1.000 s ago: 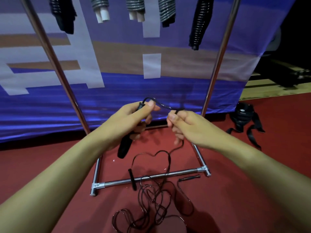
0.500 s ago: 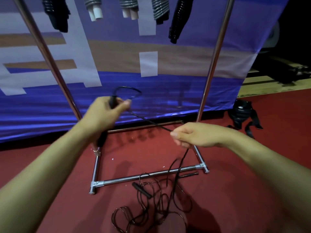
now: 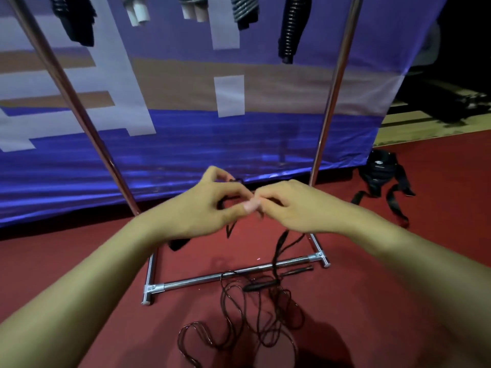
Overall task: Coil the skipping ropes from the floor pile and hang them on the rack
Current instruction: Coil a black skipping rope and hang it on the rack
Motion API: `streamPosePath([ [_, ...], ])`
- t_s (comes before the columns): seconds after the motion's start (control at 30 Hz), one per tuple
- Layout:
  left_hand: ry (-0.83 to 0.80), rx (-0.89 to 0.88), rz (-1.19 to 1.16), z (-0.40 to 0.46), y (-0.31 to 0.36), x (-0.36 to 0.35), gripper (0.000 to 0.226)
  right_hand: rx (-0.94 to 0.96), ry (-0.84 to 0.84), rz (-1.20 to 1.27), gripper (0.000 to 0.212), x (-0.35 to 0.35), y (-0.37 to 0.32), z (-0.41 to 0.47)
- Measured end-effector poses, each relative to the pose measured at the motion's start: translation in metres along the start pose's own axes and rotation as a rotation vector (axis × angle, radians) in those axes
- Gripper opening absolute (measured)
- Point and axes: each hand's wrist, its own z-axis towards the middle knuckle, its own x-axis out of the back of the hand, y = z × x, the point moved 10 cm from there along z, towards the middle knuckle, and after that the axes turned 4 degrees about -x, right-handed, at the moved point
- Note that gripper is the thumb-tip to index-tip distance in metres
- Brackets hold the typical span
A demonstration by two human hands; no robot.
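My left hand [image 3: 204, 211] grips a black skipping-rope handle [image 3: 179, 243], whose lower end pokes out below the palm, along with loops of thin black cord. My right hand [image 3: 295, 208] pinches the same cord [image 3: 279, 245] right beside the left thumb. From there the cord hangs down to a tangled pile of rope [image 3: 247, 314] on the red floor, where another black handle [image 3: 259, 286] lies. The chrome rack [image 3: 330, 102] stands in front of me, with coiled ropes [image 3: 291, 27] hanging from its top.
The rack's base bar [image 3: 225, 277] lies on the floor just beyond the pile. A blue and white banner [image 3: 186, 142] hangs behind the rack. A black strapped bag [image 3: 381, 173] sits on the floor at the right.
My hands were apart with the cord stretched between them; now they have come together at the middle. More cord has been drawn up from the pile.
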Motion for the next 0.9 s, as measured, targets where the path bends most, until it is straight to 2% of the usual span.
streamPosePath([
  [0.07, -0.01, -0.098, 0.033, 0.005, 0.014, -0.012, 0.041, -0.004, 0.055, 0.104, 0.035, 0.009, -0.007, -0.002],
  [0.13, 0.018, -0.138, 0.093, 0.009, 0.012, -0.009, 0.043, -0.033, 0.046, 0.109, 0.039, 0.013, -0.001, -0.003],
  [0.2, 0.046, -0.057, 0.195, 0.01, -0.014, 0.008, 0.039, -0.106, -0.066, 0.021, 0.045, 0.009, 0.026, -0.003],
  [0.3, 0.07, 0.175, 0.308, -0.004, -0.073, 0.038, 0.041, -0.248, -0.259, -0.048, 0.046, 0.0, 0.073, -0.012],
  [0.4, -0.004, 0.225, 0.389, -0.009, -0.089, 0.033, 0.029, -0.245, -0.337, -0.073, 0.039, -0.011, 0.08, -0.021],
  [0.57, -0.112, 0.144, 0.328, 0.001, -0.041, -0.002, 0.057, -0.061, -0.257, -0.065, 0.034, -0.016, 0.024, -0.013],
  [0.7, 0.07, 0.29, 0.552, 0.001, -0.047, 0.036, 0.049, -0.025, -0.202, -0.011, 0.034, -0.01, 0.013, -0.008],
  [0.77, 0.111, 0.345, 0.589, -0.007, -0.054, 0.055, 0.045, -0.02, -0.201, 0.02, 0.033, -0.008, 0.014, -0.009],
  [0.83, 0.155, 0.229, 0.505, -0.006, -0.04, 0.056, 0.036, 0.006, -0.19, 0.035, 0.031, -0.006, 0.013, -0.01],
  [0.9, 0.163, 0.018, 0.317, -0.001, -0.003, 0.039, 0.023, 0.039, -0.177, 0.068, 0.03, -0.005, 0.007, -0.009],
])
